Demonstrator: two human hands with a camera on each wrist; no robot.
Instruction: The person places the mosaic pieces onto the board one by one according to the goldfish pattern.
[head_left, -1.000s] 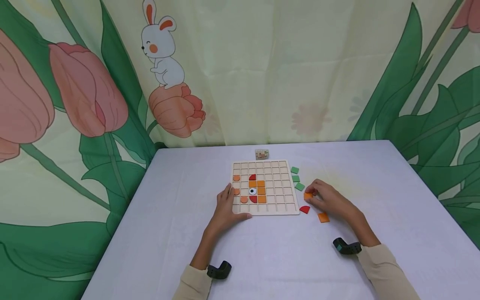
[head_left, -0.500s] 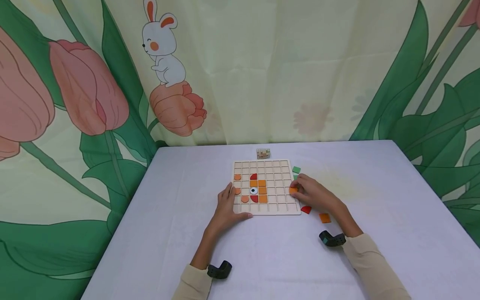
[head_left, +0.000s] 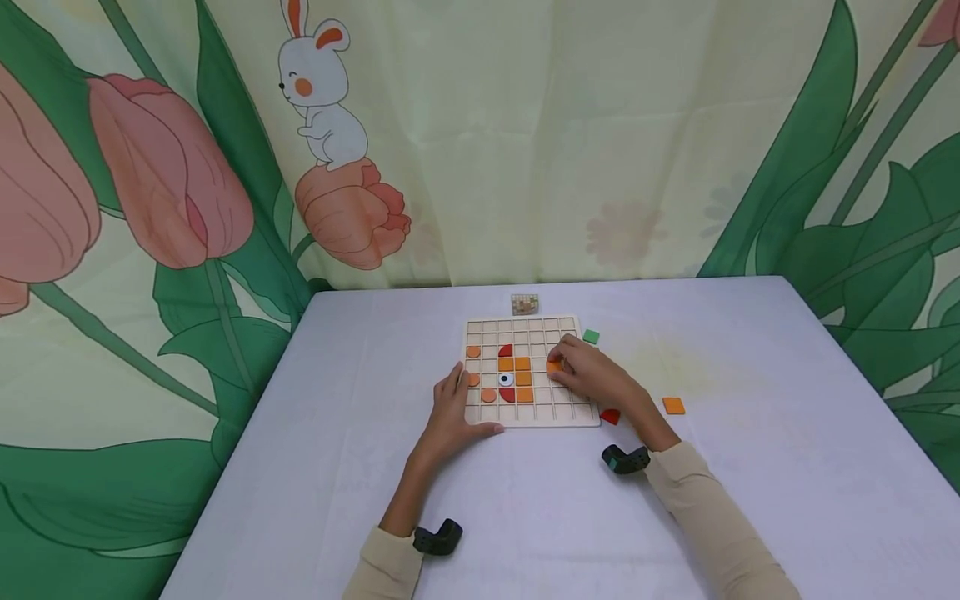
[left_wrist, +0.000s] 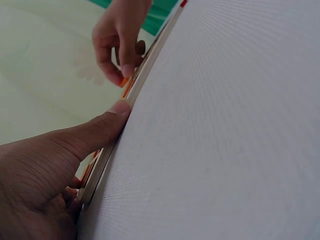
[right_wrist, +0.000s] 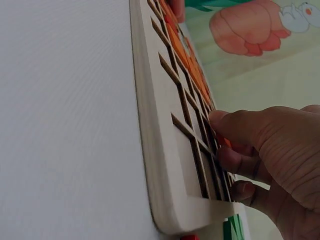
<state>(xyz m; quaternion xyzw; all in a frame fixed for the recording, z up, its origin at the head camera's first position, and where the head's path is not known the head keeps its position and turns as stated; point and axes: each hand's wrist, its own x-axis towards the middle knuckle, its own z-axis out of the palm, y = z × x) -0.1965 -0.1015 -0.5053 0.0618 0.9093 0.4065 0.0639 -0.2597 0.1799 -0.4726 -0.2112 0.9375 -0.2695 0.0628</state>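
While the right hand [head_left: 596,375] pinches an orange piece [head_left: 553,366]: it's over the right half of the board [head_left: 542,410]; from my end I can't tell if piece and board touch.
Left hand [head_left: 452,407]: grips the near-left corner, thumb on near edge, fingers at left edge.
Fingertips [right_wrist: 218,118]: hold a thin piece by the tips; loosening early would likely drop it in a wrong cell.
Dividers [right_wrist: 171,72]: could catch an edge and leave the piece crooked if it's lowered tilted.
Cloth [head_left: 525,500]: if the left grip slackens, I'd expect a push to slide the board.
Loose red piece [head_left: 610,416]: by the board's right edge, near the right forearm [head_left: 654,425]; a sweep might knock it.
Orange piece: flat, bright, mostly finger-covered; outline unclear to me.
Board: pale, wood-like, gridded, bearing orange squares [head_left: 523,379], circles [head_left: 489,396], an eye tile [head_left: 506,380].
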